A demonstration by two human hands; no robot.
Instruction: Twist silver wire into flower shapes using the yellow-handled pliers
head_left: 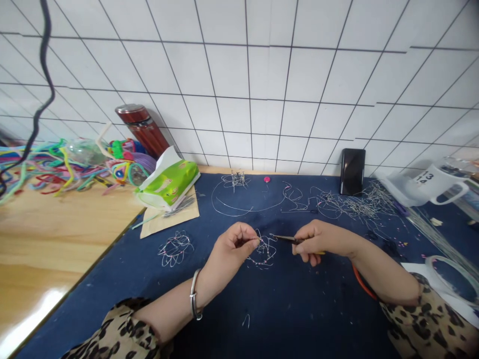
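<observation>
Between thumb and fingers, my left hand pinches a beaded wire piece, a tangle of thin silvery loops with small pink beads. My right hand is wrapped round a pair of pliers, whose slim jaws point left and reach the right side of the wire loops. Whether the jaws grip the wire is too small to tell. To the left on the dark blue mat lies another wire piece of beaded loops. A short bent wire lies near the front.
Behind my hands are a long curved wire, a small wire coil and a pink round object. Wire scraps, a phone and a white mug stand right; a tissue pack, red thermos and pipe cleaners left.
</observation>
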